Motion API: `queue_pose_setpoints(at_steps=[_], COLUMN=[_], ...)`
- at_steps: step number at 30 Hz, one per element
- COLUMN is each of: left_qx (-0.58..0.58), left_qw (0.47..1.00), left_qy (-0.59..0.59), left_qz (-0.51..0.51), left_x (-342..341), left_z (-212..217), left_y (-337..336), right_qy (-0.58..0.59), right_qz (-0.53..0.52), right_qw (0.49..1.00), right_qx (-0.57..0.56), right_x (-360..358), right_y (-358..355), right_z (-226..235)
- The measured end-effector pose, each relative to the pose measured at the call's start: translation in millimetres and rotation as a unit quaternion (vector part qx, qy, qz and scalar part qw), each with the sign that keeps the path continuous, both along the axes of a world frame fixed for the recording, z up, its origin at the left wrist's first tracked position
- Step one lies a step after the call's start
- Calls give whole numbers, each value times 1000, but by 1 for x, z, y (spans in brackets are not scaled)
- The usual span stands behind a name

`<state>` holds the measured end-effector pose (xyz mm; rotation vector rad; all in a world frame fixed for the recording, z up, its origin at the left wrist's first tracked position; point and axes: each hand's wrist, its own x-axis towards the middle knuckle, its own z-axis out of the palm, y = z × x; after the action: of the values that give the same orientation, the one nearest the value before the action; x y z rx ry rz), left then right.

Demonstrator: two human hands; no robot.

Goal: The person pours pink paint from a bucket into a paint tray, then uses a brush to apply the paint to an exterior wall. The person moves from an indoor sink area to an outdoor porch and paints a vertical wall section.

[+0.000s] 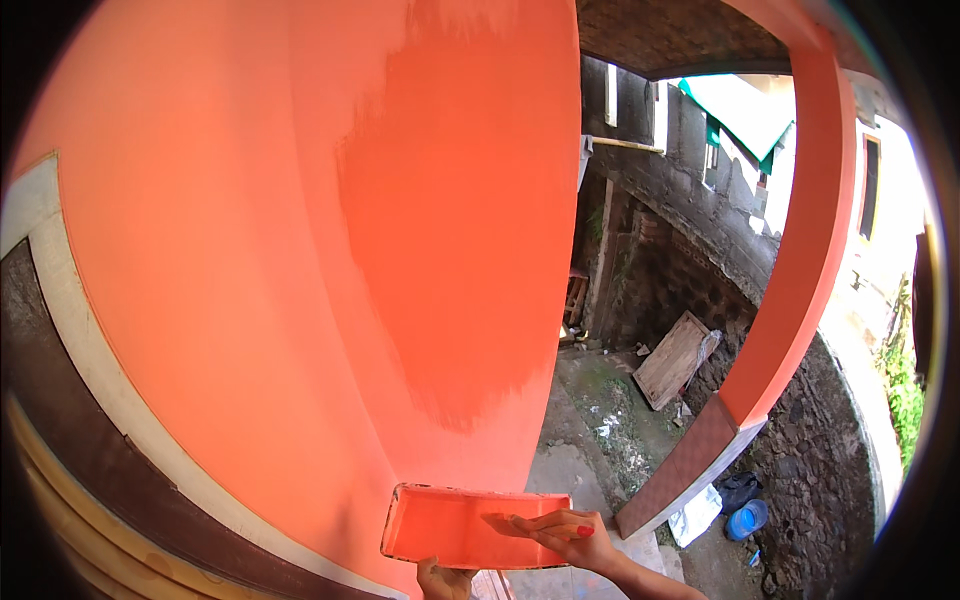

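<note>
A shallow rectangular paint tray, coated inside with orange paint and smudged dark along its rim, sits low in the head view. My left hand grips its near edge from below; only the thumb side and part of the hand show. In my right hand is a paintbrush, its bristle end pointing left over the inside of the tray. Whether the bristles touch the tray cannot be made out. Beyond the tray rises an orange wall with a darker, ragged-edged patch of paint.
To the right stands an orange pillar with a tiled base. Near that base are a blue bucket, a black bag and a white sheet. A wooden board leans by a stone wall. Pale trim borders the left.
</note>
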<state>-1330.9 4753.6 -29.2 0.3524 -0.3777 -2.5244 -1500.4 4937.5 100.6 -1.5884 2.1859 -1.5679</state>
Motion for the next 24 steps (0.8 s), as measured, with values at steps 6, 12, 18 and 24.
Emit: queue_pose_setpoints(at_steps=[6,12,18,24], left_qx=[85,70,106,85], left_qw=[994,997,987,994], left_qy=[-63,-23,-118,-62], left_qz=[20,6,37,17], left_x=[-1,-1,-7,-9], left_z=[-61,-90,-63,-105], left_y=[2,-3,2,-10], right_qy=[-66,-20,-57,-123], right_qz=[-2,16,4,2], right_qw=[998,999,996,992], right_qx=[25,23,62,27], right_x=[1,-9,-8,-3], right_y=[2,1,-3,-9], right_z=[7,-7,-10,22])
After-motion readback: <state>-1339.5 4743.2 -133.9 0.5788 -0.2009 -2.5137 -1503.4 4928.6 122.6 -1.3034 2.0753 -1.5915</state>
